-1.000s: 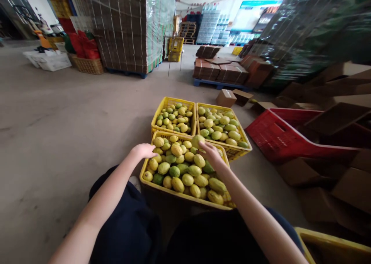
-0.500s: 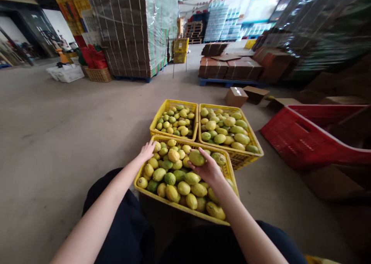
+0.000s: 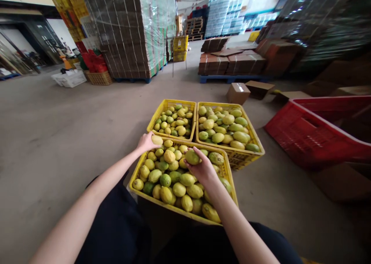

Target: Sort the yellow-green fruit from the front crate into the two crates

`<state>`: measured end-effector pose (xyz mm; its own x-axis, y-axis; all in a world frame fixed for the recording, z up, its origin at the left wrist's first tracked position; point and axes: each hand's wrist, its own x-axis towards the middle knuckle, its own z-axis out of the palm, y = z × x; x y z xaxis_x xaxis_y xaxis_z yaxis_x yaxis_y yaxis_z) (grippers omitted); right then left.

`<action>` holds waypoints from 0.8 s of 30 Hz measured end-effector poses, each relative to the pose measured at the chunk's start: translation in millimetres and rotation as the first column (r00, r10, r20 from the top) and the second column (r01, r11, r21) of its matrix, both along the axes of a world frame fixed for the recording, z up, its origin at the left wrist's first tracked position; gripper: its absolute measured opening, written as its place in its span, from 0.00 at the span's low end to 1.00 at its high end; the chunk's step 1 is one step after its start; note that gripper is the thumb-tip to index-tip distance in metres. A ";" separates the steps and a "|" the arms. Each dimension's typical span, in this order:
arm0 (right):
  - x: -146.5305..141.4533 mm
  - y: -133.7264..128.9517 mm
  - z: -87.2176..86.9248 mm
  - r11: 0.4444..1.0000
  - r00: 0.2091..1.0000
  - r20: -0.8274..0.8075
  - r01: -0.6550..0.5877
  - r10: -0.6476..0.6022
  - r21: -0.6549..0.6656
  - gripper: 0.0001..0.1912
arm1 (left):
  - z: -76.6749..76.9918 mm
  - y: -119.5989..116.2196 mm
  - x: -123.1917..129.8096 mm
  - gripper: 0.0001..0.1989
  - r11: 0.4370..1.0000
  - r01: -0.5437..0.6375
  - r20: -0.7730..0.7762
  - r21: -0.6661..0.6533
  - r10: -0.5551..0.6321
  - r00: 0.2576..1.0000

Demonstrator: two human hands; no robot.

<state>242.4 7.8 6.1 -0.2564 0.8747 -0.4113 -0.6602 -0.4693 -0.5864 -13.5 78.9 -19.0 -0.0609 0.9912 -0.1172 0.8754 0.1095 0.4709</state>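
My left hand [image 3: 147, 142] is closed on a pale yellow lemon [image 3: 157, 140] at the far left corner of the near yellow crate [image 3: 179, 213]. In my right hand [image 3: 202, 166] rests a greenish lemon [image 3: 192, 157], held above the fruit in the same crate, thumb and fingers round it. Many yellow and green lemons lie in this crate. Behind it stand two more yellow crates, the left one [image 3: 153, 118] with smaller fruit and the right one [image 3: 246, 159] with larger fruit.
A red crate [image 3: 301, 136] stands on the floor at the right. Small cardboard boxes [image 3: 238, 93] lie beyond the yellow crates. Farther back are flattened cartons on a blue pallet [image 3: 228, 79], a wrapped stack [image 3: 121, 32] and a white basket [image 3: 69, 77].
My left hand has lifted a lemon at the crate's far left corner. My right hand, still holding its lemon, has shifted slightly left in view. The camera view has moved a little.
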 end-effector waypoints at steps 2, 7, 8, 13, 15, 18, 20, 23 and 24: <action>-2.7 -3.4 -2.7 1.000 1.000 -0.016 0.003 -0.003 0.019 0.06 | 17.4 -17.5 4.4 0.31 0.993 -0.107 0.546 -0.046 0.114 0.830; -6.8 -14.3 -8.1 0.994 0.995 -0.017 -0.093 0.094 0.058 0.06 | 49.3 -71.0 31.0 0.26 0.949 0.043 0.949 -0.311 0.313 -0.035; -6.8 -17.2 -7.9 0.992 0.994 -0.011 -0.107 0.108 0.062 0.07 | 53.9 -78.9 37.3 0.26 0.942 0.065 0.934 -0.331 0.336 -0.120; -8.2 -34.7 0.2 0.989 0.997 0.031 -0.080 0.077 0.123 0.08 | 68.1 -96.0 63.3 0.25 0.905 0.151 0.829 -0.398 0.425 -0.364; -10.6 -40.3 5.0 0.985 0.995 0.052 -0.091 0.084 0.143 0.09 | 68.0 -96.1 69.1 0.24 0.895 0.140 0.789 -0.424 0.441 -0.427; -15.7 -45.2 12.6 0.983 0.996 0.064 -0.074 0.064 0.170 0.14 | 63.3 -93.1 74.0 0.19 0.900 0.072 0.788 -0.430 0.412 -0.457; -19.3 -46.2 18.2 0.982 0.998 0.068 -0.023 0.010 0.188 0.15 | 59.5 -89.9 76.2 0.18 0.912 0.006 0.817 -0.410 0.370 -0.442; -24.0 -44.2 26.4 0.975 0.991 0.102 0.064 -0.087 0.211 0.14 | 55.9 -85.0 78.8 0.19 0.922 -0.035 0.836 -0.387 0.334 -0.436; -25.3 -42.5 28.8 0.972 0.987 0.114 0.084 -0.110 0.218 0.14 | 55.5 -83.4 79.7 0.19 0.923 -0.033 0.833 -0.383 0.330 -0.444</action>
